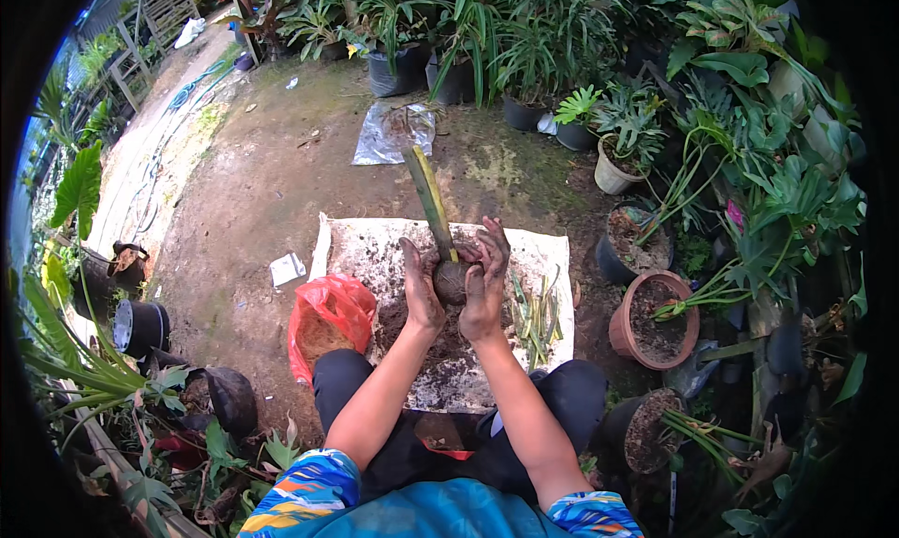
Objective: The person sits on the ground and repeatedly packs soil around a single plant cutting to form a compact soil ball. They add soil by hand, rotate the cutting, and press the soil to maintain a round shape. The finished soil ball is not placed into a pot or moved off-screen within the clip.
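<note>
Between my two soil-covered hands is a round brown root ball [450,282], with a thick green-yellow cut stem [432,199] standing up from it and leaning left. My left hand [422,285] cups its left side, fingers pointing up. On its right side, my right hand [485,281] presses with the fingers partly curled. Below them a white sheet [456,390] on the ground bears a heap of dark soil [442,352]. Cut green leaf strips [537,317] lie on its right part. At its left stands a red plastic bag [330,320] with brown fibrous material inside.
A small white box [287,270] lies left of the sheet, and a clear plastic bag [393,134] beyond it. Potted plants line the far side and the right, among them a terracotta-coloured pot [653,320]. Black pots [140,326] stand at left. A blue hose [186,95] runs along the path.
</note>
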`<state>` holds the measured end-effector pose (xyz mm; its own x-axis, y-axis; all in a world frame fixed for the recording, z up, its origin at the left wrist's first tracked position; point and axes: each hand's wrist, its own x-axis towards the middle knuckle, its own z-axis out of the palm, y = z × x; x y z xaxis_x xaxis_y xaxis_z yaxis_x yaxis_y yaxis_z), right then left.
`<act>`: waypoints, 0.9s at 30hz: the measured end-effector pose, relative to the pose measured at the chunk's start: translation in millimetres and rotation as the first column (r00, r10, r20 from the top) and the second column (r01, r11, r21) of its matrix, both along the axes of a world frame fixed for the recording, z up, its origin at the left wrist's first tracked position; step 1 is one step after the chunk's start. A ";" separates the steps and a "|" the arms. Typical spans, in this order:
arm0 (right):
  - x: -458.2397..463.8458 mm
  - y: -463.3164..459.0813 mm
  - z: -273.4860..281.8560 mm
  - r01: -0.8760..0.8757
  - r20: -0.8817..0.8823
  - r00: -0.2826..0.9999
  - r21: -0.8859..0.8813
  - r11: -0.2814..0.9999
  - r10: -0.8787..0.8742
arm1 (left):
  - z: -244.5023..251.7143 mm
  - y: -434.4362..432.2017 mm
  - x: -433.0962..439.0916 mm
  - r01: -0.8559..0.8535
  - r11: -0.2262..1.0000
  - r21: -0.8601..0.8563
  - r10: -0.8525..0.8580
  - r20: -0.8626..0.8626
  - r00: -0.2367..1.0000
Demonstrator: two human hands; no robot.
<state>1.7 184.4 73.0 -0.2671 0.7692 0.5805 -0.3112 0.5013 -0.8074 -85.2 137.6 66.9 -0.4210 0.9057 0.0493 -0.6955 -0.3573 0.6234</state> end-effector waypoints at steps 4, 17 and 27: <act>7.9 4.2 11.0 -0.710 -0.710 0.695 -0.651 0.269 0.115 | 23.5 -6.8 11.1 -0.245 0.879 0.408 0.348 -0.902 -0.254; 15.0 10.8 -9.7 -0.836 -0.782 0.533 -0.431 0.339 0.323 | 34.2 -6.1 31.6 -0.128 0.875 0.467 0.364 -0.809 -0.463; 11.2 13.1 -38.7 -0.727 -0.708 0.664 -0.540 0.424 0.239 | 3.9 6.9 14.2 -0.180 0.834 0.522 0.484 -0.848 -0.216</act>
